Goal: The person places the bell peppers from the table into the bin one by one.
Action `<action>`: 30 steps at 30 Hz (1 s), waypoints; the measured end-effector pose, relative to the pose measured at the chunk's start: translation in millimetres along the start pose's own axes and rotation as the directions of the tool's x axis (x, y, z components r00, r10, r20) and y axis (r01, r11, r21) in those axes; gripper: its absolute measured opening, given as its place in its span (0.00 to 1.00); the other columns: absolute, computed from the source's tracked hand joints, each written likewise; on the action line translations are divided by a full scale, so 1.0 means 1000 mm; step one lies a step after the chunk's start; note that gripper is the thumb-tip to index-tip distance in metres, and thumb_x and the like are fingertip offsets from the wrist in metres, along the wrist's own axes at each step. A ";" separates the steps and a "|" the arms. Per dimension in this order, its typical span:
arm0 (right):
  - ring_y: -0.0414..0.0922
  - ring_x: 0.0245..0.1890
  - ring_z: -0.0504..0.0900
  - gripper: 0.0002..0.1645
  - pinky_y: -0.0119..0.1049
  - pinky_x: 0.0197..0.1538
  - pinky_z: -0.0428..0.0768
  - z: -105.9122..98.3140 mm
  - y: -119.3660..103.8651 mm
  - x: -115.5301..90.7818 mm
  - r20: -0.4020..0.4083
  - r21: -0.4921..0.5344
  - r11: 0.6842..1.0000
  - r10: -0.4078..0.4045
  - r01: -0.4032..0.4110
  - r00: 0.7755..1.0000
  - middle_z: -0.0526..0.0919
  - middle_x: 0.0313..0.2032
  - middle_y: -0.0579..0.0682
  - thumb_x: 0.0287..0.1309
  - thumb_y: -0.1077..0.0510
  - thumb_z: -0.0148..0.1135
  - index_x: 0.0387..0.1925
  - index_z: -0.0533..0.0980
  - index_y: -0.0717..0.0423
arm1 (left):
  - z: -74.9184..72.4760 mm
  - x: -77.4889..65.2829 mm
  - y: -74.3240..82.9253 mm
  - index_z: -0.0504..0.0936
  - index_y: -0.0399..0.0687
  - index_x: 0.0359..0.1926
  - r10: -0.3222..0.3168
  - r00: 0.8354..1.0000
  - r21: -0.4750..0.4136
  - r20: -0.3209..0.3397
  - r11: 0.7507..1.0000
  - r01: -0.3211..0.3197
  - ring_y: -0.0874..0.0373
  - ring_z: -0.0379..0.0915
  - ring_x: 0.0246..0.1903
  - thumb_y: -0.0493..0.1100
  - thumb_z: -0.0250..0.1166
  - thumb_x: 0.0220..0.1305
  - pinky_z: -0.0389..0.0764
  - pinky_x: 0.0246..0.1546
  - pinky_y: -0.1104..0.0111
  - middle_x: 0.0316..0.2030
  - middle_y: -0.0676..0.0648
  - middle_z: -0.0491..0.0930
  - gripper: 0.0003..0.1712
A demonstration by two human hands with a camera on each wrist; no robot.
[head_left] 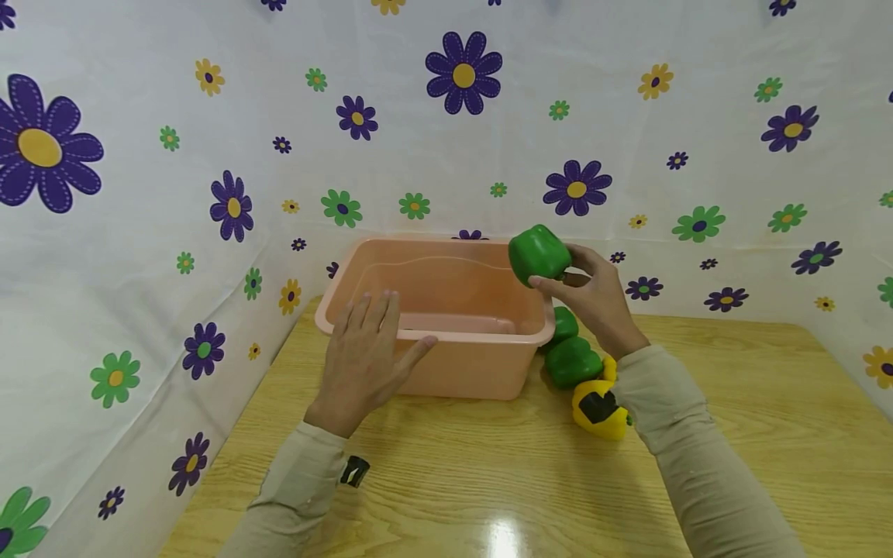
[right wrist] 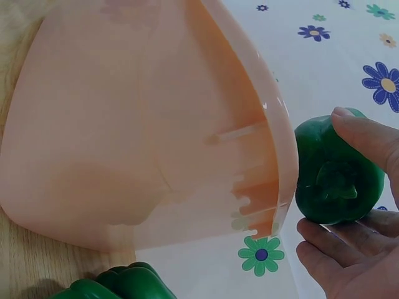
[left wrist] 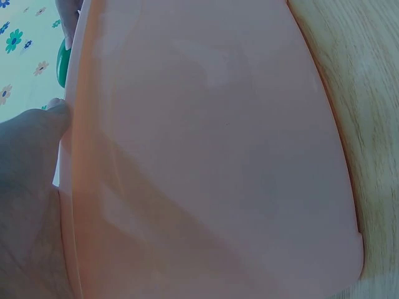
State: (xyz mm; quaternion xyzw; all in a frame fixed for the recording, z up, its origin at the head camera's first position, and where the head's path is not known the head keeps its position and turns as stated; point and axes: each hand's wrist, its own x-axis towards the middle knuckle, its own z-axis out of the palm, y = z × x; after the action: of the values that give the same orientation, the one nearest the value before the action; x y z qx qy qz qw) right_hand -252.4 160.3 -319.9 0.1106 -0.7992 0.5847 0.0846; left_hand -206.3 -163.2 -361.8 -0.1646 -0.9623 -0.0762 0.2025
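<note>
My right hand point(head_left: 593, 291) grips a green bell pepper point(head_left: 539, 254) between thumb and fingers, above the right rim of a peach plastic tub point(head_left: 453, 364). In the right wrist view the same pepper point(right wrist: 340, 171) shows its stem end, with the thumb on top and fingers below. My left hand point(head_left: 366, 360) lies over the tub's front rim at the left, fingers extended and thumb spread along the edge. Seen from the left wrist, the tub's wall point(left wrist: 218, 137) fills most of the picture. Part of the tub's floor is hidden behind its front wall.
Two green bell peppers, one nearer point(head_left: 572, 362) and one behind point(head_left: 561, 325), lie against the tub's right side. A yellow bell pepper point(head_left: 607, 418) with a dark patch sits in front of them, partly behind the right sleeve. Flowered white cloth point(head_left: 446, 147) backs the wooden table point(head_left: 474, 465).
</note>
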 end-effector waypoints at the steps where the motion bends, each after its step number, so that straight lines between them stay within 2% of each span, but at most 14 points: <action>1: 0.56 0.57 0.80 0.47 0.51 0.62 0.77 0.000 0.000 0.000 0.002 0.000 1.000 0.000 0.000 1.000 0.73 0.66 0.56 0.59 0.48 0.74 0.74 0.64 0.55 | 0.000 0.000 0.000 0.60 0.35 0.76 0.001 1.000 0.001 -0.002 1.000 -0.001 0.36 0.52 0.74 0.75 0.48 0.70 0.47 0.75 0.45 0.74 0.36 0.60 0.54; 13: 0.54 0.55 0.79 0.46 0.46 0.60 0.79 0.003 -0.002 0.001 0.024 0.000 1.000 -0.007 0.007 1.000 0.74 0.64 0.55 0.59 0.49 0.74 0.74 0.64 0.54 | 0.000 0.000 0.000 0.60 0.35 0.76 0.001 1.000 -0.001 0.000 1.000 -0.001 0.36 0.52 0.74 0.75 0.48 0.70 0.48 0.75 0.45 0.74 0.36 0.61 0.54; 18: 0.55 0.58 0.78 0.48 0.50 0.62 0.78 0.003 -0.001 0.002 0.031 -0.010 1.000 0.014 -0.013 0.999 0.73 0.65 0.56 0.58 0.47 0.75 0.75 0.63 0.54 | -0.001 0.000 0.000 0.59 0.35 0.76 -0.005 1.000 -0.002 0.014 1.000 0.005 0.36 0.51 0.75 0.75 0.48 0.70 0.47 0.75 0.46 0.75 0.36 0.59 0.54; 23: 0.58 0.64 0.74 0.51 0.54 0.64 0.75 0.001 0.000 0.001 0.023 -0.007 0.999 0.048 -0.048 0.999 0.70 0.68 0.59 0.58 0.46 0.74 0.76 0.60 0.56 | -0.002 0.000 0.000 0.59 0.35 0.76 -0.004 1.000 0.004 0.017 1.000 0.004 0.36 0.51 0.74 0.75 0.47 0.70 0.47 0.75 0.46 0.75 0.36 0.59 0.54; 30: 0.57 0.68 0.72 0.53 0.55 0.65 0.73 -0.001 0.000 0.001 -0.002 -0.034 0.996 0.079 -0.079 0.997 0.69 0.70 0.59 0.58 0.41 0.73 0.77 0.59 0.54 | -0.002 -0.001 0.000 0.60 0.35 0.76 0.000 1.000 0.002 0.007 1.000 0.000 0.36 0.51 0.74 0.75 0.48 0.70 0.47 0.75 0.46 0.74 0.36 0.60 0.54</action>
State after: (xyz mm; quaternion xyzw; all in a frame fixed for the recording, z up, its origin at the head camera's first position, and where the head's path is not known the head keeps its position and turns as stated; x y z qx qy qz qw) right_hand -253.5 160.6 -319.0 0.0774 -0.8128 0.5738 0.0638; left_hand -205.0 -163.4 -360.7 -0.1647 -0.9631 -0.0747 0.1992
